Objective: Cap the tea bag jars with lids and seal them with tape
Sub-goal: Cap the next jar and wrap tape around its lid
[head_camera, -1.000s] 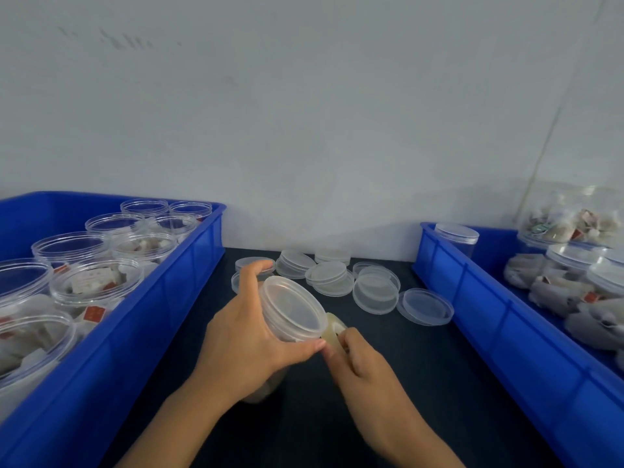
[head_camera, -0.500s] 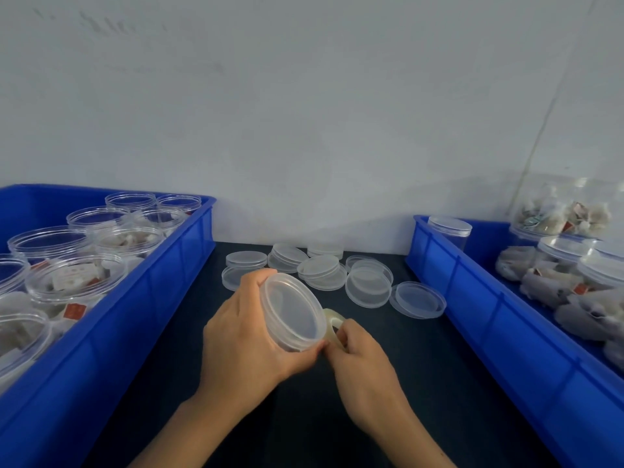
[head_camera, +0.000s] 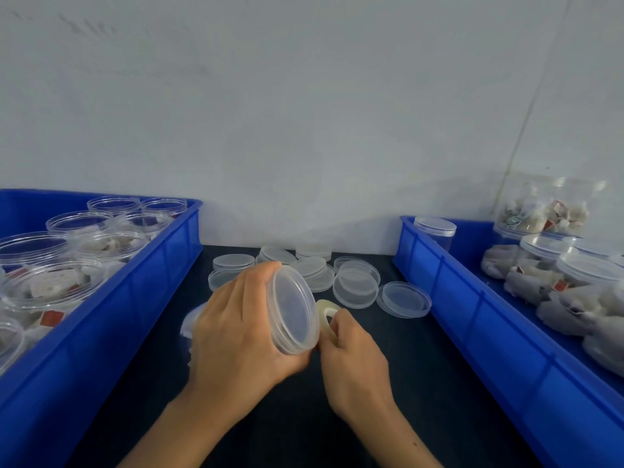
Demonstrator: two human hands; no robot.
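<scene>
Tape roll (head_camera: 325,312) pinched in your right hand (head_camera: 351,359) beside the capped jar (head_camera: 293,315) your left hand (head_camera: 236,332) grips; tilt further and tape may wrinkle off the lid seam.

Clear plastic between glossy blue crates

The lidded jar (head_camera: 293,312) and loose lids (head_camera: 354,287) are smooth translucent plastic; the crates (head_camera: 472,298) glossy blue plastic; the tabletop (head_camera: 439,349) matt dark.

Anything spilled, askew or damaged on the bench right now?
Nothing spilled or broken. The spare lids lie in a loose, overlapping heap on the dark table, some upside down. The left hand grips a capped jar tilted on its side; the right hand holds the tape roll beside its lid.
</scene>
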